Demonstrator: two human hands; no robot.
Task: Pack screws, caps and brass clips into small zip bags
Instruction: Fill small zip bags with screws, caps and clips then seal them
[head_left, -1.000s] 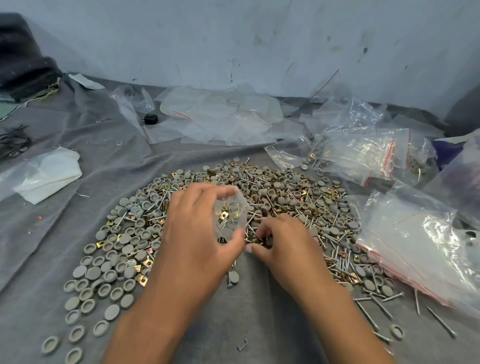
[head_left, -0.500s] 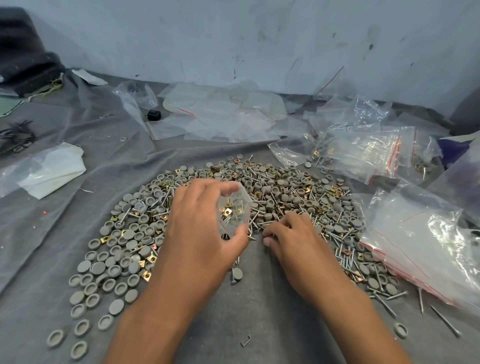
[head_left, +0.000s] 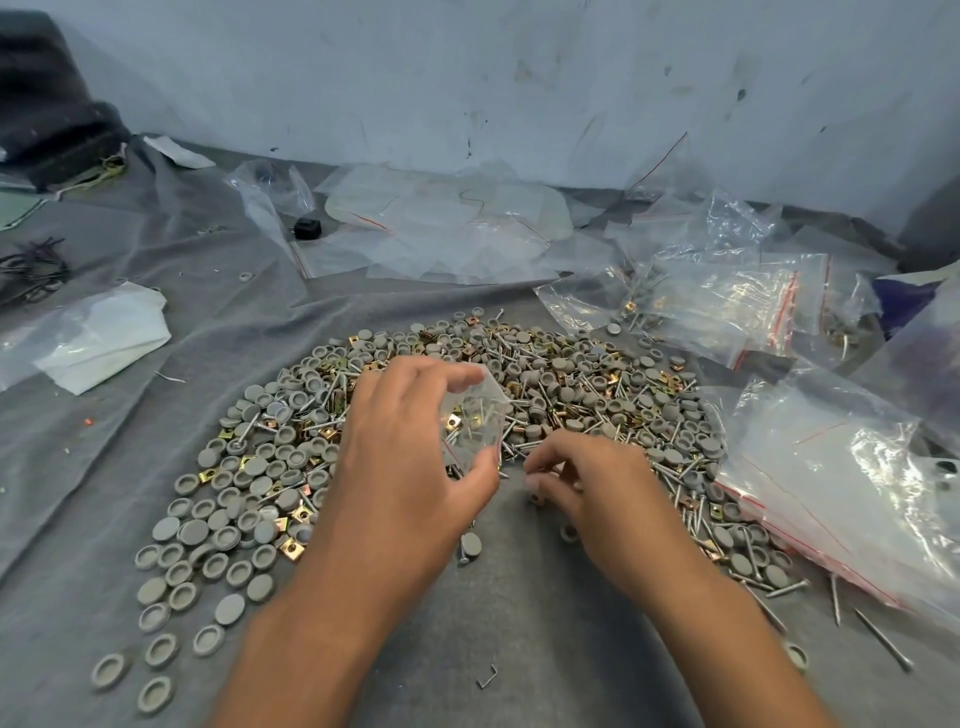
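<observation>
1. Left hand: fingers and thumb clamped around a small zip bag, mouth held open toward the right. Brass clips and a few screws visible through the plastic.
2. Right hand: fingers curled together at the near edge of the pile, just right of the left thumb tip. What they pinch, if anything, cannot be told; tips blurred.
3. Pile of mixed grey caps, screws and brass clips lies on the grey cloth-covered surface, directly beyond both sets of fingers and spreading to either side.
4. Loose grey caps trail left of the left fingers, toward the near edge.
5. Larger filled bags with red zip lines sit right of the right fingers.
6. Empty clear bags lie far beyond the fingers, near the wall.
</observation>
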